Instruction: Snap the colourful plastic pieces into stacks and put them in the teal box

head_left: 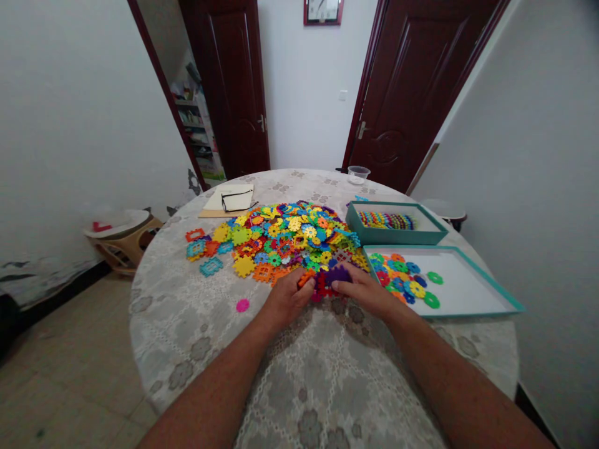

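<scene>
My left hand (pixel 289 296) is closed on an orange plastic building piece (pixel 306 278) at the near edge of the pile. In my right hand (pixel 362 290) is a purple notched building piece (pixel 337 275), pinched between thumb and fingers. Red notched pieces (pixel 322 285) show between the two hands; I cannot tell whether they are joined to the held ones. Just beyond the hands spreads a big heap of colourful interlocking pieces (pixel 290 234), round and square. A lone pink disc (pixel 242 305) lies on the tablecloth left of my left hand.
Right of the heap stands a green box (pixel 397 238) with rows of discs inside. Its shallow lid (pixel 463 280) holds several loose discs (pixel 417 289). Glasses (pixel 237 201) rest on a notebook (pixel 219 204) at back left. A clear plastic tub (pixel 358 174) stands at the far edge.
</scene>
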`<action>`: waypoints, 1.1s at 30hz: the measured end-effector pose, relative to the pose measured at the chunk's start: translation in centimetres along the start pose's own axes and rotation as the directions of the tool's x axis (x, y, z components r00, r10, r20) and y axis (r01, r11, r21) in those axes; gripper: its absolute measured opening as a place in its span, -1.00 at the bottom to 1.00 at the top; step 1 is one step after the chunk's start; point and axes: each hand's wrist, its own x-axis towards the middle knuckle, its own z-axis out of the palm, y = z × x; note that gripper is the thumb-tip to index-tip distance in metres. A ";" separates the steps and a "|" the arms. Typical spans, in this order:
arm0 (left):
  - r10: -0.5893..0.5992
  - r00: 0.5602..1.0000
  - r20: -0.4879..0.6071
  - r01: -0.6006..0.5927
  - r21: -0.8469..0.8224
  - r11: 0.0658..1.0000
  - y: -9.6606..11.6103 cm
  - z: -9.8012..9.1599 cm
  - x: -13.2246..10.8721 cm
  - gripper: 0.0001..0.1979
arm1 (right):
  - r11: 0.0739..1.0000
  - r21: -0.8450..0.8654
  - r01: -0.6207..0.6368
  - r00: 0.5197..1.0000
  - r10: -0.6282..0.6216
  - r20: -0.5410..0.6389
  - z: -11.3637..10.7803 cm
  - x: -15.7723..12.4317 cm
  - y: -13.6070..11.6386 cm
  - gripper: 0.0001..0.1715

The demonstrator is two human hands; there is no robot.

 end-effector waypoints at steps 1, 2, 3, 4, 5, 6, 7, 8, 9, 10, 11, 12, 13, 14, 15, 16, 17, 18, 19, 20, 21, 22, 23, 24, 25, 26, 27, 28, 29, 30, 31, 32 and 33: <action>-0.018 1.000 0.014 0.018 -0.024 1.000 0.3 -0.1 0.0 -0.69 | 1.000 0.006 -0.015 1.000 0.015 -0.017 0.4 0.2 0.3 -0.66; -0.036 0.999 0.024 0.037 -0.047 0.998 0.5 -0.2 0.0 -0.70 | 0.999 0.015 -0.030 0.999 0.030 -0.031 0.7 0.4 0.6 -0.66; -0.053 0.998 0.035 0.055 -0.074 0.996 0.7 -0.2 -0.1 -0.70 | 0.999 0.025 -0.041 0.998 0.042 -0.042 1.0 0.5 0.8 -0.67; -0.068 0.996 0.049 0.073 -0.104 0.992 0.8 -0.3 -0.1 -0.71 | 0.998 0.033 -0.047 0.997 0.049 -0.053 1.2 0.6 0.9 -0.67; -0.079 0.995 0.067 0.088 -0.136 0.987 0.8 -0.3 -0.1 -0.72 | 0.998 0.039 -0.048 0.997 0.051 -0.061 1.4 0.6 0.9 -0.68; -0.086 0.992 0.088 0.100 -0.168 0.981 0.8 -0.3 -0.1 -0.73 | 0.998 0.043 -0.045 0.996 0.048 -0.069 1.5 0.7 0.8 -0.68; -0.092 0.990 0.109 0.112 -0.197 0.974 0.8 -0.3 -0.1 -0.74 | 0.998 0.048 -0.043 0.996 0.046 -0.076 1.6 0.7 0.7 -0.67; -0.097 0.987 0.126 0.124 -0.222 0.967 0.8 -0.3 -0.1 -0.74 | 0.998 0.056 -0.042 0.996 0.047 -0.080 1.7 0.7 0.6 -0.65; -0.104 0.985 0.139 0.136 -0.245 0.960 0.7 -0.3 -0.1 -0.75 | 0.997 0.068 -0.041 0.995 0.047 -0.086 1.7 0.7 0.5 -0.62; -0.113 0.982 0.149 0.151 -0.270 0.951 0.7 -0.2 -0.1 -0.75 | 0.996 0.081 -0.039 0.995 0.046 -0.092 1.8 0.7 0.4 -0.58; -0.123 0.979 0.161 0.167 -0.300 0.939 0.6 -0.2 -0.1 -0.76 | 0.995 0.092 -0.036 0.994 0.045 -0.100 1.8 0.7 0.3 -0.53; -0.129 0.975 0.178 0.183 -0.330 0.926 0.5 -0.1 0.0 -0.77 | 0.995 0.095 -0.033 0.992 0.044 -0.114 1.9 0.8 0.2 -0.49; -0.130 0.971 0.200 0.196 -0.356 0.914 0.3 0.0 -0.1 -0.76 | 0.995 0.091 -0.027 0.990 0.039 -0.133 1.9 0.8 0.2 -0.50; -0.124 0.967 0.221 0.202 -0.376 0.904 0.1 0.2 -0.1 -0.73 | 0.996 0.081 -0.019 0.988 0.032 -0.150 2.0 0.8 0.2 -0.54; -0.113 0.965 0.236 0.201 -0.390 0.899 -0.1 0.3 -0.1 -0.67 | 0.997 0.073 -0.013 0.986 0.025 -0.162 2.2 0.8 0.2 -0.60; -0.103 0.965 0.242 0.195 -0.395 0.898 -0.3 0.5 -0.1 -0.62 | 0.998 0.069 -0.009 0.986 0.020 -0.164 2.3 0.8 0.1 -0.66; -0.095 0.966 0.240 0.187 -0.396 0.899 -0.6 0.7 -0.2 -0.59 | 0.997 0.071 -0.009 0.987 0.020 -0.158 2.5 0.8 0.1 -0.70; -0.091 0.969 0.231 0.179 -0.398 0.900 -0.8 0.9 -0.2 -0.61 | 0.997 0.075 -0.014 0.989 0.025 -0.145 2.7 0.7 0.1 -0.72; -0.091 0.971 0.221 0.175 -0.402 0.899 -0.9 1.1 -0.2 -0.64 | 0.997 0.073 -0.021 0.991 0.031 -0.128 2.9 0.6 0.1 -0.71; -0.094 0.972 0.217 0.178 -0.407 0.896 -1.0 1.2 -0.2 -0.68 | 0.998 0.062 -0.027 0.993 0.033 -0.111 3.0 0.6 0.2 -0.70; -0.104 0.969 0.224 0.191 -0.412 0.891 -1.1 1.3 -0.3 -0.71 | 0.999 0.041 -0.026 0.995 0.030 -0.096 3.2 0.5 0.3 -0.70; -0.117 0.964 0.238 0.209 -0.415 0.885 -1.0 1.3 -0.3 -0.73 | 1.000 0.012 -0.018 0.997 0.019 -0.081 3.3 0.4 0.4 -0.70; -0.128 0.958 0.257 0.228 -0.414 0.881 -0.9 1.3 -0.3 -0.74 | 1.000 -0.020 -0.004 0.998 0.002 -0.063 3.4 0.3 0.5 -0.71; -0.135 0.952 0.275 0.242 -0.405 0.882 -0.7 1.2 -0.4 -0.74 | 0.999 -0.049 0.014 0.999 -0.016 -0.044 3.4 0.3 0.5 -0.72; -0.135 0.947 0.291 0.246 -0.389 0.888 -0.6 1.1 -0.5 -0.73 | 0.997 -0.071 0.032 0.999 -0.034 -0.027 3.4 0.2 0.6 -0.73; -0.130 0.945 0.300 0.240 -0.364 0.900 -0.4 0.9 -0.5 -0.71 | 0.995 -0.082 0.050 0.999 -0.051 -0.016 3.3 0.1 0.6 -0.75; -0.122 0.945 0.305 0.226 -0.334 0.915 -0.2 0.8 -0.6 -0.68 | 0.994 -0.086 0.067 0.998 -0.068 -0.006 3.3 0.1 0.6 -0.76; -0.114 0.946 0.305 0.209 -0.303 0.930 0.0 0.6 -0.7 -0.64 | 0.993 -0.085 0.081 0.997 -0.081 0.002 3.2 0.0 0.5 -0.76; -0.108 0.948 0.301 0.194 -0.275 0.942 0.1 0.5 -0.8 -0.60 | 0.993 -0.081 0.088 0.996 -0.087 0.014 3.2 0.0 0.4 -0.74; -0.103 0.951 0.290 0.179 -0.250 0.951 0.2 0.5 -0.8 -0.57 | 0.993 -0.076 0.089 0.996 -0.087 0.032 3.2 -0.1 0.2 -0.71; -0.097 0.958 0.270 0.161 -0.226 0.961 0.2 0.5 -0.8 -0.55 | 0.994 -0.071 0.084 0.995 -0.080 0.052 3.2 -0.1 0.0 -0.68; -0.087 0.968 0.234 0.136 -0.201 0.970 0.2 0.5 -0.8 -0.55 | 0.995 -0.066 0.077 0.995 -0.073 0.070 3.2 -0.2 -0.3 -0.66; -0.070 0.979 0.191 0.104 -0.172 0.980 0.2 0.6 -0.8 -0.56 | 0.996 -0.058 0.071 0.994 -0.067 0.082 3.3 -0.3 -0.5 -0.64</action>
